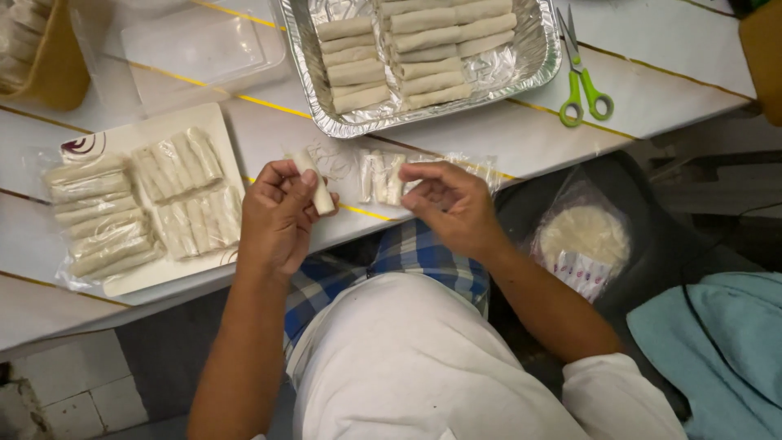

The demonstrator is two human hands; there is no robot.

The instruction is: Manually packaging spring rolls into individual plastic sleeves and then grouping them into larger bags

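My left hand point(277, 216) grips one pale spring roll point(318, 189), held tilted over the table's front edge. My right hand point(452, 204) rests just right of it, its fingers pinching the open mouth of a clear plastic bag point(423, 167) that lies on the table with a few rolls point(381, 178) inside. The two hands are a short gap apart.
A foil tray point(538, 57) of several rolls stands at the back. A white plate point(130, 138) holds bagged rolls point(106, 220) at the left. Green scissors point(582, 90) lie at the right. A bag of round wrappers point(582, 240) sits below the table edge, beside a blue cloth point(717, 342).
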